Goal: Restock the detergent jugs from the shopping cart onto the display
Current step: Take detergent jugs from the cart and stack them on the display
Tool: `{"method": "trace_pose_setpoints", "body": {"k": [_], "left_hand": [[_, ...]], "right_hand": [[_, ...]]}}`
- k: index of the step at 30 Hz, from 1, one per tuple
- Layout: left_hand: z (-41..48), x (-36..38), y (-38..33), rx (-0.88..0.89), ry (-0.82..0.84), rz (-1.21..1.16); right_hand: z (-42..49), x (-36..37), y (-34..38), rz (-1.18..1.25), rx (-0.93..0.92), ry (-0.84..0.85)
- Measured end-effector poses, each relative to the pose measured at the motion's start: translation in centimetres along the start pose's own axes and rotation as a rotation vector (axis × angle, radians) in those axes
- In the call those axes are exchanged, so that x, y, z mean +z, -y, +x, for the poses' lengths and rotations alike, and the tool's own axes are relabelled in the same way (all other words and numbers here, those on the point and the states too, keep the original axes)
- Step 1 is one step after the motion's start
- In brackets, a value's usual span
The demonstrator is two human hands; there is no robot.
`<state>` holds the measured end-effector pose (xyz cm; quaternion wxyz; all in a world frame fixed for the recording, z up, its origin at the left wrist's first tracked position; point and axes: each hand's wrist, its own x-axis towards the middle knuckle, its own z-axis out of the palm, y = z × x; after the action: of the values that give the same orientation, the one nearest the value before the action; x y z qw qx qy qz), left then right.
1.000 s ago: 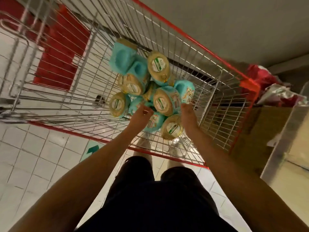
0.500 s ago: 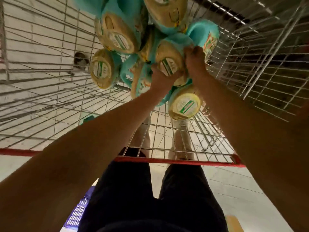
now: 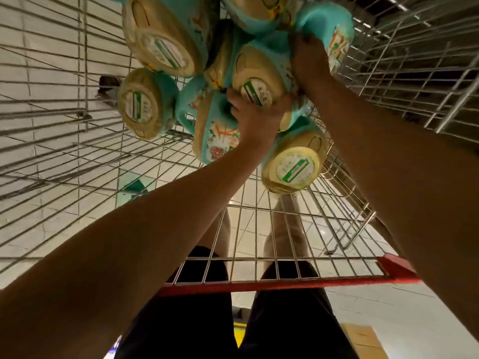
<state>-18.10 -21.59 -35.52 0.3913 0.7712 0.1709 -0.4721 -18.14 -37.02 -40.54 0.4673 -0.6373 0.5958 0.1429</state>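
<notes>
In the silver wire shopping cart [image 3: 259,286], left hand [image 3: 255,117] grips one gold-capped teal plastic detergent jug [image 3: 212,141], right hand [image 3: 308,57] another jug [image 3: 334,29]. Lifting may topple the pile [image 3: 160,45].

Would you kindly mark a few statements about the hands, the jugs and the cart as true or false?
1. The left hand and the right hand both reach into the cart. True.
2. The cart's rim is blue. False: it is red.
3. The jugs are teal. True.
4. The left hand holds nothing. False: it grips a jug's handle.
5. The jugs stand upright on a display shelf. False: they lie piled in the cart.
</notes>
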Motion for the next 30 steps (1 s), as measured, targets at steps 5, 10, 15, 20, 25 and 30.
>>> {"method": "trace_pose_setpoints", "body": {"k": [5, 10, 15, 20, 25, 30], "left_hand": [[-1.2, -3.1, -3.3, 0.036, 0.017, 0.059], [-4.3, -10.0, -6.7, 0.100, 0.243, 0.187], [-8.9, -16.1, -13.0, 0.151, 0.530, 0.324], [-14.4, -18.4, -18.9, 0.155, 0.785, 0.474], [-21.6, -15.8, -21.8, 0.179, 0.892, 0.559], [-28.6, -9.5, -20.0, 0.253, 0.733, 0.262]], "right_hand": [[-2.5, -1.2, 1.2, -0.021, 0.054, 0.087], [-7.9, -3.6, 2.7, 0.119, 0.073, 0.166], [-15.2, -7.7, 5.1, 0.419, 0.094, 0.246], [-23.3, -13.6, 4.9, 0.822, 0.087, 0.444], [-30.4, -21.0, 2.0, 0.790, 0.024, 0.553], [-37.5, -27.7, -2.1, 0.807, -0.011, 0.534]]}}
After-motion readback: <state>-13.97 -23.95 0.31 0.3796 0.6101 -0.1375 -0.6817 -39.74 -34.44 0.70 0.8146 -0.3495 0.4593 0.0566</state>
